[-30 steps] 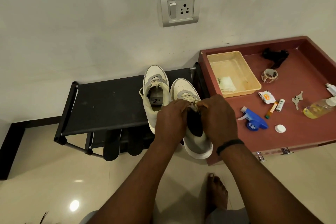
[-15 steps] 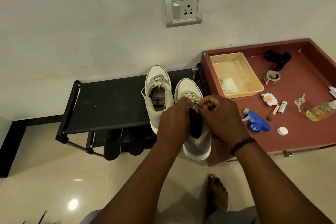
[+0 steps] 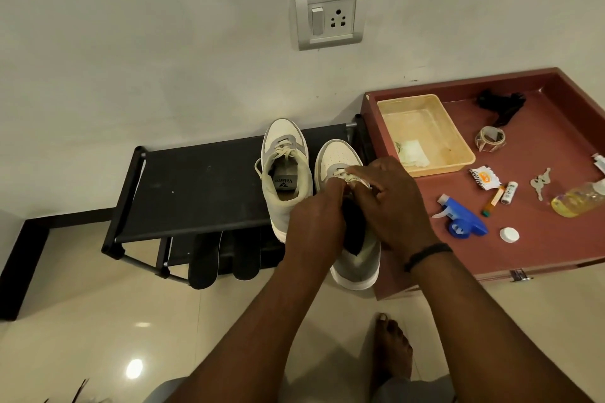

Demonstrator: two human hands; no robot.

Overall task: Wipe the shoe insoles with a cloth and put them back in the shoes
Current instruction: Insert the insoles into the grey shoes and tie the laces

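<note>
Against the wall, a black shoe rack (image 3: 196,186) carries two pale shoes; the left shoe (image 3: 285,173) sits alone, while the right shoe (image 3: 355,258) overhangs the front edge with a dark insole (image 3: 355,232) standing in its opening. Both the left hand (image 3: 316,222) and right hand (image 3: 393,206) pinch its laces (image 3: 355,177) at the tongue. Two more dark insoles (image 3: 222,258) hang from the lower shelf, and a cloth (image 3: 413,154) lies in the yellow tray (image 3: 425,114) on the red surface (image 3: 540,249)

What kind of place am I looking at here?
Likely a home, near a wall: a low black shoe rack on tiled floor, a wall socket, and an open drawer of household odds and ends.
</note>
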